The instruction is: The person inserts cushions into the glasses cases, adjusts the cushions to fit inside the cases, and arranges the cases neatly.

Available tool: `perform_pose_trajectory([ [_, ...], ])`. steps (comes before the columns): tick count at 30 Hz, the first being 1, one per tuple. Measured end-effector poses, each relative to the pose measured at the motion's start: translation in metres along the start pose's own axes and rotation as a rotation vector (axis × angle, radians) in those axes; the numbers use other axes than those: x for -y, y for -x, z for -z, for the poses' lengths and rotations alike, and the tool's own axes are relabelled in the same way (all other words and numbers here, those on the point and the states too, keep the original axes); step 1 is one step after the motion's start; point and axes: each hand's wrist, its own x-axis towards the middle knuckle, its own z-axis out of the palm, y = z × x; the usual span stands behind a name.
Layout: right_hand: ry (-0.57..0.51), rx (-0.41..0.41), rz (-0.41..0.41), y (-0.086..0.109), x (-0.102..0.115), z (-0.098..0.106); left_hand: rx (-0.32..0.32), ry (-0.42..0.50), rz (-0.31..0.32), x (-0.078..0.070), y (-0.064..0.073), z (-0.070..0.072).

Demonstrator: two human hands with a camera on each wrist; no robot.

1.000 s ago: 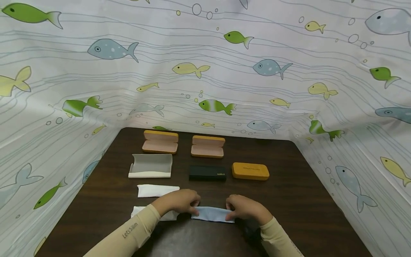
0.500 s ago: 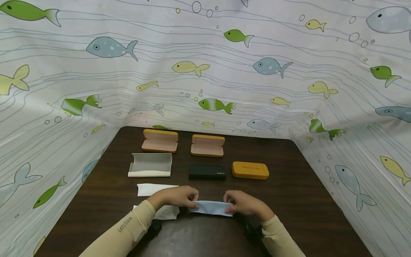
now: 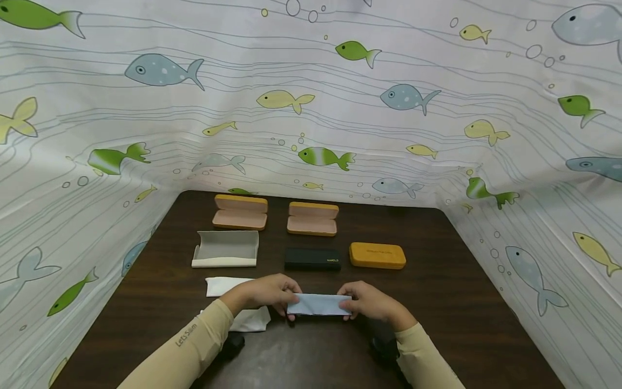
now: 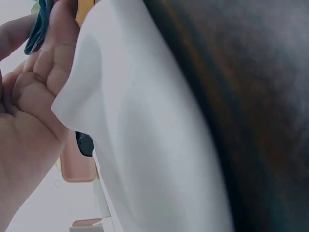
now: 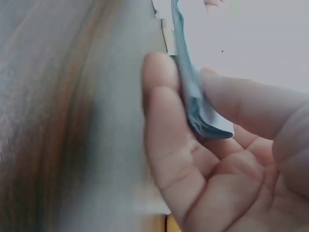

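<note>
A light blue cloth (image 3: 318,304), folded into a narrow strip, is held level between both hands in the head view. My left hand (image 3: 273,292) pinches its left end, thumb on the near face. At the other end, my right hand (image 3: 367,303) does the same. The right wrist view shows the folded layers of the cloth (image 5: 195,104) between thumb and fingers. In the left wrist view, the cloth's end (image 4: 39,29) sits in the fingers. A white cloth (image 3: 251,321) lies on the table, partly hidden by the left forearm; another white folded cloth (image 3: 224,286) lies behind it.
On the dark table (image 3: 461,302), two yellow glasses cases (image 3: 240,219) stand open at the back. An open white case (image 3: 228,248), a black case (image 3: 312,259) and a closed yellow case (image 3: 377,255) form a row before them. A fish-print curtain (image 3: 311,124) surrounds the table.
Both hands have raised the blue cloth and moved it away from the table's front. Its broad face now turns more toward the head camera. The cases have stayed put.
</note>
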Motion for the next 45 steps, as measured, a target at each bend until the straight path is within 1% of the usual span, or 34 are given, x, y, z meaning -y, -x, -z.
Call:
perform_pose_trajectory([
  [3,-0.090,-0.023,-0.015,-0.001,-0.003,0.001,-0.016,0.044,0.004,0.000,0.000,0.002],
  [5,-0.125,-0.039,-0.015,-0.002,-0.004,0.002,-0.022,0.075,0.007,0.000,0.000,0.003],
  [9,-0.204,-0.069,-0.031,-0.004,-0.003,0.004,-0.036,0.101,0.003,0.000,0.000,0.007],
  [13,-0.273,-0.093,-0.046,-0.007,-0.001,0.005,-0.066,0.128,-0.005,0.000,0.000,0.011],
  [24,-0.351,-0.144,-0.035,-0.020,0.000,0.007,-0.122,0.179,-0.042,0.003,0.000,0.021],
  [34,-0.427,-0.184,-0.068,-0.027,0.008,0.009,-0.177,0.263,-0.046,0.004,-0.002,0.028],
  [41,-0.481,-0.214,-0.081,-0.033,0.010,0.013,-0.177,0.299,-0.043,0.003,-0.002,0.035],
  [45,-0.494,-0.233,-0.088,-0.037,0.012,0.015,-0.195,0.316,-0.035,0.002,-0.003,0.039],
])
